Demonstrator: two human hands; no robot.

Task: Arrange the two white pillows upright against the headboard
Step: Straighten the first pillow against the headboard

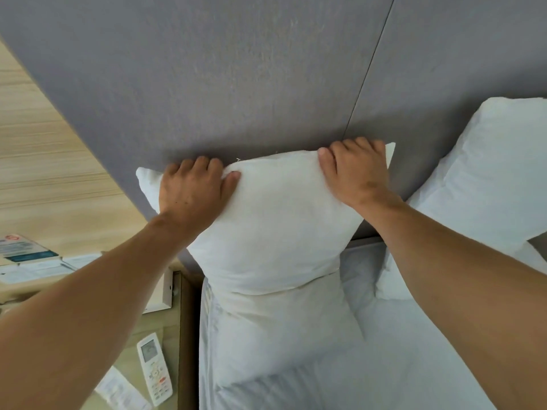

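We have the near pillow (278, 220) standing on end in the middle of the frame, its back against the grey headboard (236, 84) and its lower edge sunk into the white bedding (384, 350). Our left hand (192, 187) is closed over the top left corner, fingers curled behind the top edge and thumb pressed on the front. Our right hand (355, 170) grips the top right corner the same way.

To seat it well, we judge we should press both corners back evenly so the top edge lies flat to the headboard, then push the base snug toward the headboard so it does not slide forward when we let go. The pillow looks pinched at its waist; a light shake or pat may plump it square.

The second pillow (485, 179) leans against the headboard at the right of the frame, just beside ours, apparently already placed. There is little room to the right, so any shift should be small. At the lower left the bed edge drops to a table (165, 335) carrying a remote control (154, 368) and papers (32, 253); we should keep our left elbow from sweeping them.
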